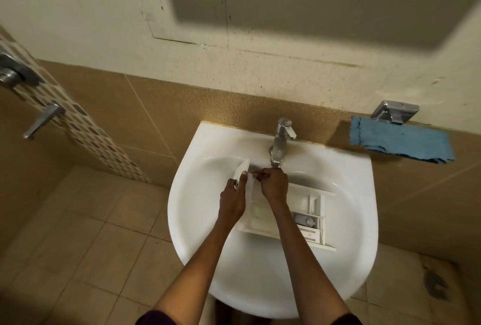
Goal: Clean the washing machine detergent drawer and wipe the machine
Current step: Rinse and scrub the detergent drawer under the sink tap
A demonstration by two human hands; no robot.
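Left hand (232, 201) grips the detergent drawer (307, 216) over the sink (260, 280); right hand (274, 185) seemingly pinches it

1. The drawer (309, 210) is white plastic, long and shallow, with its open side up.
2. It lies in the sink (260, 285), running slantwise from upper left to lower right, its right end reaching close to the basin's right side.
3. Its flat front panel forms the left end, which is raised and tilted, close to the tap (279, 142).
4. The right end shows several walled compartments, one holding a small grey and white insert.
5. The left hand (231, 199) grips the panel end, and the right hand (273, 184) pinches the drawer's edge just beside it.
6. The cloth (400, 140) is blue with wavy edges, spread out against the tiled wall to the right of the sink, well apart from the drawer.
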